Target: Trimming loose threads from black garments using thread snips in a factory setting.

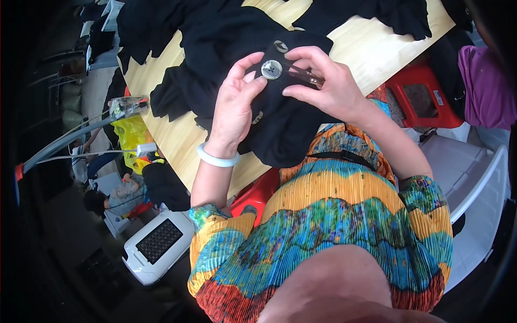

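A black knitted garment (223,40) lies bunched over the table and hangs past its near edge. My left hand (232,105), with a pale bangle at the wrist, pinches the cloth beside a large grey button (271,69), thumb at the button's lower rim. In my right hand (338,89), thumb and fingers close round small dark thread snips (308,77), their tips pointing toward the button. Whether the blades touch any thread is too small to tell. A second button (280,46) sits above on the same garment, and a third (257,117) shows below, beside my left wrist.
More black garments (371,16) lie across the far side of the light wooden table (371,51). Red stools (423,97) stand under and beside it. At the right are a grey-white plastic container (458,161) and purple cloth (487,89). A yellow bag (129,134) hangs left.
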Demonstrator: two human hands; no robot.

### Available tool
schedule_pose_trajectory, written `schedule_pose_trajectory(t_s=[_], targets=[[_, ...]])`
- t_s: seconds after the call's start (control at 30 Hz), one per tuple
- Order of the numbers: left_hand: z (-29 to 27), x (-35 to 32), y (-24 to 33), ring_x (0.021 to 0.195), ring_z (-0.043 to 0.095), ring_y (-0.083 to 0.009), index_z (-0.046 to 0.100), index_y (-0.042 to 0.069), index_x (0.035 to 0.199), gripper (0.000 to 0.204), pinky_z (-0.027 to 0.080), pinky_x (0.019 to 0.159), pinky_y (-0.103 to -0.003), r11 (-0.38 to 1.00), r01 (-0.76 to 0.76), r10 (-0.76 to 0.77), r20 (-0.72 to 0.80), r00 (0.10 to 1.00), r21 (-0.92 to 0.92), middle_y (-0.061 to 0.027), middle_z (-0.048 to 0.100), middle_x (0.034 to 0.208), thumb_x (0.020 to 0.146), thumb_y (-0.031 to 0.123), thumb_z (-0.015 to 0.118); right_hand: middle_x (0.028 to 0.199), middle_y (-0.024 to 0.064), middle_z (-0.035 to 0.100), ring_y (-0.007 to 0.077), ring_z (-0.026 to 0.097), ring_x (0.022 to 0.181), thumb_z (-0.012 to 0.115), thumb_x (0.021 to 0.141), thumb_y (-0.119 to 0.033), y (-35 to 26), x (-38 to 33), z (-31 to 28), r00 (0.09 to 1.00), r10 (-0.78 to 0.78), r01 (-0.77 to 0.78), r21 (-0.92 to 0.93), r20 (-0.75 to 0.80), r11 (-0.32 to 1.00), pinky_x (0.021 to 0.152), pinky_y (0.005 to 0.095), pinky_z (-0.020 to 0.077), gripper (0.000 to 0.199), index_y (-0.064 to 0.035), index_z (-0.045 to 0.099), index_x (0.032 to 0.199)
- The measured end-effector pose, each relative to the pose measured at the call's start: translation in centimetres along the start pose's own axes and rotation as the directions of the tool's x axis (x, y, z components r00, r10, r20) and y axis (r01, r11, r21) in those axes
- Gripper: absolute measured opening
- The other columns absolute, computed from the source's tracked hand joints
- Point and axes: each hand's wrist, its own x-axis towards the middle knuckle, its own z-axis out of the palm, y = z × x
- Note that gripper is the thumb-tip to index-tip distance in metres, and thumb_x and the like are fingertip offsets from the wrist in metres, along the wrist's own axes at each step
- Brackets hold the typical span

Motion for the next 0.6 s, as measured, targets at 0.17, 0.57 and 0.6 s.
schedule_pose_trajectory(t_s=[0.17,0.57,0.6], targets=[[0.4,-0.3,-0.4,0.091,0.052,-0.0090,0.038,0.001,0.120,0.041,0.037,0.085,-0.021,0.995,-0.042,0.045,-0.026,0.999,0.090,-0.0067,0.058,0.098,0.080,-0.004,0.046,0.076,0.0081,0.059,0.0201,0.062,0.068,0.067,0.069,-0.007,0.4,-0.6,1.4,0.976,-0.159,0.131,-0.178,-0.150,0.975,0.059,0.0260,0.0497,0.040,-0.0066,0.045,0.103],[0.5,-0.3,-0.4,0.096,0.049,-0.0102,0.048,0.002,0.112,0.035,0.036,0.087,-0.022,0.963,-0.104,0.113,-0.023,0.993,0.249,-0.0048,0.053,0.104,0.079,-0.007,0.045,0.078,0.0006,0.054,0.0048,0.052,0.073,0.060,0.076,-0.001,-0.5,0.4,-0.2,0.978,0.209,-0.190,0.483,0.016,0.854,0.067,0.0171,0.0418,0.033,-0.0001,0.044,0.104],[0.4,-0.3,-0.4,0.096,0.049,-0.0102,0.048,0.002,0.112,0.035,0.036,0.087,-0.022,0.963,-0.104,0.113,-0.022,0.993,0.249,-0.0048,0.053,0.104,0.079,-0.007,0.045,0.078,0.0006,0.054,0.0047,0.052,0.073,0.060,0.075,-0.002,-0.4,0.5,-0.2,0.975,0.220,-0.205,0.476,0.024,0.855,0.067,0.0171,0.0418,0.034,-0.0001,0.043,0.105]])
